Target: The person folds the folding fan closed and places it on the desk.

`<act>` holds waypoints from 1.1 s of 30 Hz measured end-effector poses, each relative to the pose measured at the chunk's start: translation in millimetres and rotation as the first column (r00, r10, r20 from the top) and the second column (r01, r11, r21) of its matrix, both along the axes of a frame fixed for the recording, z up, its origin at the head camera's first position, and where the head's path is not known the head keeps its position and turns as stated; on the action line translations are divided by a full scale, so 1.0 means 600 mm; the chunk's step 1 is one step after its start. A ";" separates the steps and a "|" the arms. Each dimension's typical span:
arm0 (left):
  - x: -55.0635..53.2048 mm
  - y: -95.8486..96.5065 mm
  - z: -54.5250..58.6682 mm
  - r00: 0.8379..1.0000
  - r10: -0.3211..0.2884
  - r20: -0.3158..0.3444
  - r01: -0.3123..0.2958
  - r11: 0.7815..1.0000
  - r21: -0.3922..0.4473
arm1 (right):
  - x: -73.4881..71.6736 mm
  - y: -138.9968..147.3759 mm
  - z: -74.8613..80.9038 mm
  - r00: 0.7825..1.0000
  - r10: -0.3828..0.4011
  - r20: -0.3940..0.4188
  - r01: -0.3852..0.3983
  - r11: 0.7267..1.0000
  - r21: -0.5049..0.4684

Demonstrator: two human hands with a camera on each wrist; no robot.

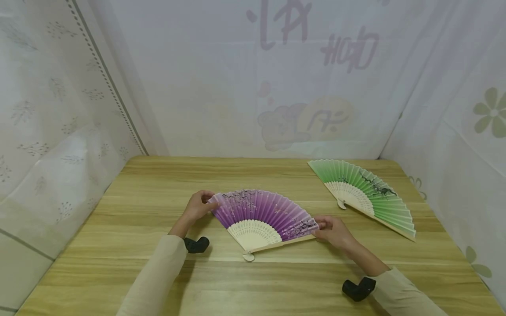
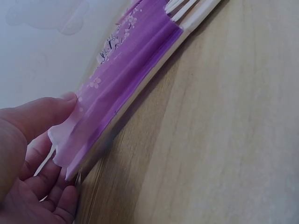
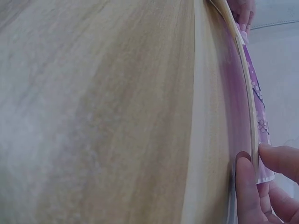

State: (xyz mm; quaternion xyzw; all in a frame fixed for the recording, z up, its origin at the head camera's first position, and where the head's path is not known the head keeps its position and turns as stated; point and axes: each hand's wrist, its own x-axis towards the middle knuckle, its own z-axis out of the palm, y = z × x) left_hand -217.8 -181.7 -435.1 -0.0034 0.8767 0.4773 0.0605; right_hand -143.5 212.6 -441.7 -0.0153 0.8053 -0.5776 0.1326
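A purple folding fan (image 1: 272, 213) with a blossom print and pale pierced ribs is spread wide over the middle of the table, its pivot end toward the person. At its left outer corner the left hand (image 1: 199, 205) pinches the edge, thumb on top of the cloth and fingers beneath, as the left wrist view shows. The right hand (image 1: 334, 230) pinches the right outer corner, with thumb (image 3: 280, 161) and fingers on either side of the end rib. Behind the right hand lies a green folding fan (image 1: 365, 188), also spread open.
The wooden table (image 1: 221, 289) is bordered by a pale printed cloth (image 1: 197, 87) at the back and hanging cloths at both sides. Black wrist mounts (image 1: 359, 289) stick out from the sleeves near the tabletop.
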 end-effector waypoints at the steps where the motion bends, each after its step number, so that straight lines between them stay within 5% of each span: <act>1: 0.000 0.000 -0.001 1.000 -0.002 -0.002 0.002 1.000 0.006 | 0.000 0.000 0.000 1.000 -0.006 0.010 0.007 1.000 -0.016; 21: 0.007 0.001 0.005 0.999 -0.005 -0.040 0.005 1.000 0.007 | 0.007 -0.001 0.000 0.999 0.009 0.041 -0.004 0.992 -0.129; 33: 0.010 0.002 0.009 0.997 -0.010 -0.070 0.011 1.000 0.019 | 0.010 0.004 -0.004 1.000 -0.019 -0.016 0.018 0.998 -0.063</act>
